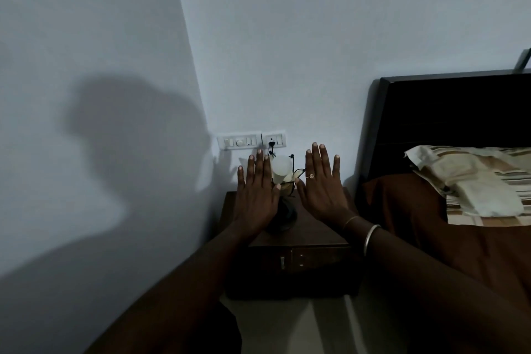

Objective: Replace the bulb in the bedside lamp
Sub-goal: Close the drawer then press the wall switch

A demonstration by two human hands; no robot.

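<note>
- Dim room. Small lamp with dark round base and thin black wire frame (283, 211) stands on the dark wooden bedside table (316, 231), toward its far left part, close to the wall.
- Frosted white rounded bulb (280, 170) sits upright at the top of the lamp, between the two hands; looks unlit.
- Left hand (255, 195) flat, palm down, fingers spread, just left of the bulb; thumb tip very near or touching it, cannot tell which. Grip holds nothing.
- Right hand (321, 191), with a ring, likewise flat and spread, just right of the bulb, thumb near the wire frame. Grip holds nothing.
- White switch and socket plates (251, 141) on the wall beyond; a dark plug and cord lead down to the lamp.
- Judgement: removal not yet begun. Switch the socket off first. One hand should steady the base, the other cup the bulb from above, clear of the wires, turning gently without squeezing.
- Risk: light lamp could tip.
</note>
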